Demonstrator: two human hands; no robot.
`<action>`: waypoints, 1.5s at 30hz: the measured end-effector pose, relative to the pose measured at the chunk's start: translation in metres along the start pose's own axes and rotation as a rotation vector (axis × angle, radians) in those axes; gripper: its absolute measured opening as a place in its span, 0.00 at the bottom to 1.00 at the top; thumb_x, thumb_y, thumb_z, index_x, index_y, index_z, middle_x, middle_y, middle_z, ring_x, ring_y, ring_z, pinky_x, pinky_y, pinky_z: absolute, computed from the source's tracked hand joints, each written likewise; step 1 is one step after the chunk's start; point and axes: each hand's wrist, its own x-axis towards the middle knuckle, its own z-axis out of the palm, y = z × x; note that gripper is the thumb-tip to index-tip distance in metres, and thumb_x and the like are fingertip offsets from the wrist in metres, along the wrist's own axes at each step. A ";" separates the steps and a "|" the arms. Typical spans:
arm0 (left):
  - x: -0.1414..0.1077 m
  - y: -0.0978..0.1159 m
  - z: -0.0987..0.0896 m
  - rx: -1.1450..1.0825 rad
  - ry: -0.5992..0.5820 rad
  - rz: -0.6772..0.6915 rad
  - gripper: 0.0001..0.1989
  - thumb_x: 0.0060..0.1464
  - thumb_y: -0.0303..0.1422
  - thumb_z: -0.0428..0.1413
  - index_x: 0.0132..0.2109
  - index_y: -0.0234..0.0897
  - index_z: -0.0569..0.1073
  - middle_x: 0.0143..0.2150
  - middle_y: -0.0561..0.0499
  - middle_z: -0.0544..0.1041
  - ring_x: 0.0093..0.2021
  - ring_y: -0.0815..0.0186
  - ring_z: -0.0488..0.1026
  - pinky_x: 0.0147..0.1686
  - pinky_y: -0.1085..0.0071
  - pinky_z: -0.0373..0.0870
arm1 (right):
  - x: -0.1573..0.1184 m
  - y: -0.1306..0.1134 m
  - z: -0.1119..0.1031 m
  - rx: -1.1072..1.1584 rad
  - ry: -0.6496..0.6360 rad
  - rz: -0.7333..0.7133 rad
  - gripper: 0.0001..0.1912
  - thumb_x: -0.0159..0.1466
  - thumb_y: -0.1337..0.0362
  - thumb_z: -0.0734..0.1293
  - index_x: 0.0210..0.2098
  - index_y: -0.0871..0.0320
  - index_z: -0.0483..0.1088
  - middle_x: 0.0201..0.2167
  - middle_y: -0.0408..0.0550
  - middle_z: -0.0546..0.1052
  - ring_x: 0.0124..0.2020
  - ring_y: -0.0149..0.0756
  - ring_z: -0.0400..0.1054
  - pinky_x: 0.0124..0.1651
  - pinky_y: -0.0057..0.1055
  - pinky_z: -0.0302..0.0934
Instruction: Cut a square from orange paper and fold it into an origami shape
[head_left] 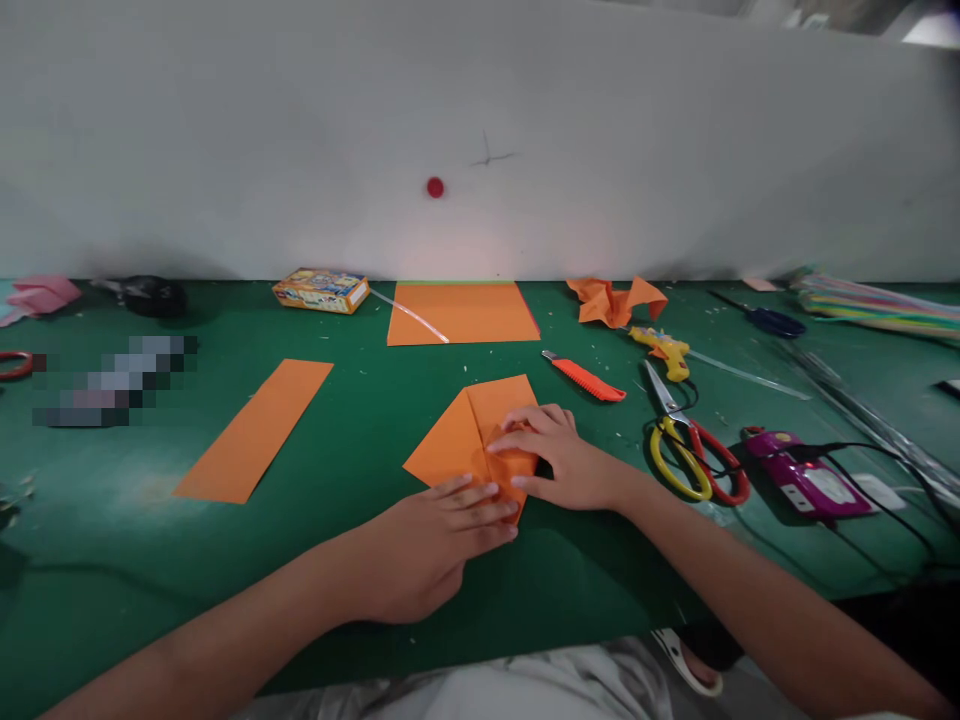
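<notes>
A folded sheet of orange paper (442, 435) lies in front of me on the green table, with creases running to a middle line. Stretched flat across its near edge is my left hand (442, 530), fingers pointing right. My right hand (559, 460) rests on the paper's right half with its fingers spread and bent, the fingertips touching the surface near the middle crease. Both hands press from above and grip nothing. The paper's near part is hidden beneath them. To the left lies a loose orange paper strip (255, 430).
Right of the paper are an orange cutter knife (585, 378), scissors (686, 440), a yellow glue gun (664, 352) and a purple power strip (806, 475) with cables. Along the white wall stand a small box (322, 290), stacked orange sheets (465, 315) and crumpled orange paper (616, 302).
</notes>
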 end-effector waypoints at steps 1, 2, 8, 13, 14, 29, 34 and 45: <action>0.000 0.000 -0.001 -0.007 -0.006 0.000 0.35 0.58 0.22 0.49 0.72 0.39 0.60 0.76 0.49 0.56 0.76 0.54 0.50 0.75 0.53 0.45 | -0.002 0.001 -0.002 0.003 -0.015 -0.023 0.23 0.65 0.54 0.70 0.59 0.45 0.72 0.63 0.51 0.65 0.64 0.55 0.53 0.66 0.56 0.48; 0.000 0.000 -0.001 -0.014 -0.012 0.002 0.35 0.58 0.22 0.49 0.73 0.39 0.60 0.75 0.49 0.56 0.76 0.54 0.49 0.75 0.53 0.45 | -0.003 0.002 -0.004 -0.001 -0.028 -0.041 0.25 0.65 0.52 0.70 0.61 0.45 0.71 0.65 0.52 0.63 0.66 0.57 0.50 0.67 0.57 0.47; 0.000 0.000 -0.003 0.005 -0.035 -0.001 0.37 0.58 0.22 0.49 0.73 0.38 0.58 0.76 0.48 0.53 0.76 0.52 0.49 0.74 0.51 0.46 | -0.003 0.004 -0.005 -0.064 -0.093 -0.068 0.35 0.65 0.45 0.69 0.68 0.45 0.63 0.68 0.55 0.60 0.70 0.59 0.44 0.69 0.58 0.44; -0.001 -0.001 -0.001 0.009 -0.010 0.009 0.36 0.57 0.21 0.49 0.73 0.38 0.59 0.76 0.48 0.56 0.76 0.53 0.50 0.74 0.52 0.47 | -0.001 0.016 -0.009 -0.064 -0.106 -0.018 0.37 0.67 0.49 0.67 0.72 0.42 0.54 0.71 0.52 0.56 0.72 0.55 0.42 0.70 0.57 0.41; -0.002 -0.001 0.000 0.010 0.000 0.016 0.36 0.57 0.21 0.49 0.73 0.38 0.59 0.76 0.48 0.56 0.76 0.53 0.50 0.74 0.52 0.46 | -0.001 0.021 -0.010 -0.073 -0.096 0.012 0.37 0.67 0.50 0.67 0.72 0.41 0.54 0.72 0.51 0.55 0.72 0.55 0.42 0.70 0.57 0.41; -0.001 0.001 -0.005 -0.007 0.007 0.025 0.36 0.58 0.21 0.48 0.73 0.39 0.59 0.76 0.47 0.56 0.75 0.54 0.51 0.74 0.51 0.47 | -0.007 0.064 -0.018 -0.139 0.062 0.175 0.29 0.70 0.58 0.59 0.69 0.39 0.56 0.70 0.48 0.57 0.70 0.56 0.48 0.69 0.60 0.47; 0.000 0.002 -0.007 -0.001 -0.023 0.009 0.35 0.59 0.21 0.48 0.73 0.38 0.59 0.76 0.48 0.56 0.75 0.54 0.51 0.74 0.51 0.46 | -0.007 0.041 -0.015 -0.065 0.086 0.108 0.25 0.73 0.60 0.55 0.67 0.41 0.61 0.68 0.49 0.60 0.70 0.52 0.49 0.70 0.58 0.46; -0.004 -0.002 -0.003 -0.027 0.015 0.027 0.40 0.56 0.21 0.50 0.74 0.42 0.56 0.77 0.50 0.52 0.76 0.55 0.46 0.75 0.52 0.45 | -0.006 -0.010 -0.005 -0.035 -0.124 -0.015 0.30 0.70 0.57 0.64 0.70 0.41 0.58 0.72 0.51 0.54 0.72 0.56 0.44 0.69 0.60 0.45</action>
